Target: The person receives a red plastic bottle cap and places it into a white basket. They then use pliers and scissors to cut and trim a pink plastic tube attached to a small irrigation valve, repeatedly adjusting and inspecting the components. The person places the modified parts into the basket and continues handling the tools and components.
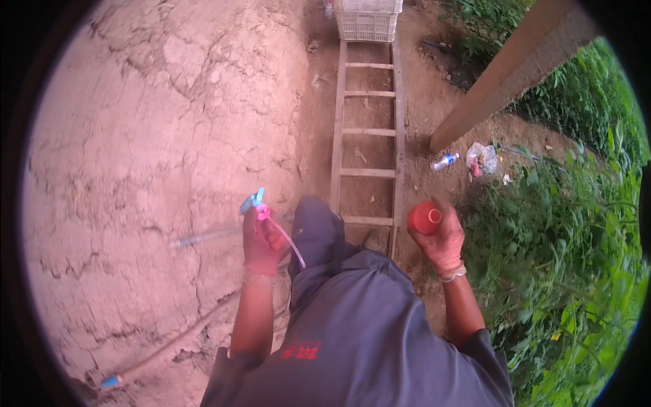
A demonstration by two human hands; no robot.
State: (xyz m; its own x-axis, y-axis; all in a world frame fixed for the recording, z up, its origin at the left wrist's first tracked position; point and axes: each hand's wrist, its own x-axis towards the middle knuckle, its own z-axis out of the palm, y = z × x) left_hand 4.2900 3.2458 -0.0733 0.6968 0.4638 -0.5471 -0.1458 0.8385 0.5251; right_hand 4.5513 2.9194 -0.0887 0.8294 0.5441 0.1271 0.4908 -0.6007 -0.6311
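Observation:
My left hand, in a thin glove, is closed around a trigger spray head with a blue lever and a pink collar. From it a thin pink tube hangs down toward my thigh. Apart from it, my right hand, also gloved, wraps round a red bottle whose round open mouth faces up. No cap or spray head sits on that bottle. A blurred pale rod-like streak shows left of my left hand; what it is I cannot tell.
Ahead a wooden ladder lies along the dirt path, with white crates at its far end. A cracked earth wall rises left, a blue-tipped pole near it. Right are a post, plastic bottle, plastic bag and plants.

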